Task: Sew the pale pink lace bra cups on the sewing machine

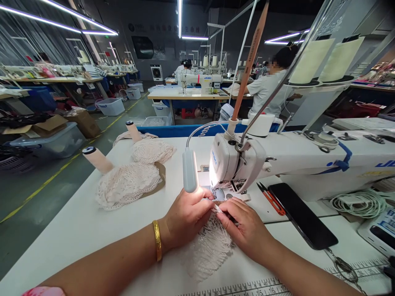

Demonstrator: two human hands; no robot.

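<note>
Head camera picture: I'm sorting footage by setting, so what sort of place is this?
Probably a garment-sewing workshop: a white sewing machine in the foreground, another machine on a table beyond, and thread cones beside lace pieces.

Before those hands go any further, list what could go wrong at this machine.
1. The left hand and right hand work close under the machine head, so a finger could get caught if it runs.
2. The lace is openwork, so it might snag or stretch.
3. The lamp hangs right by the left hand and could be knocked.
</note>
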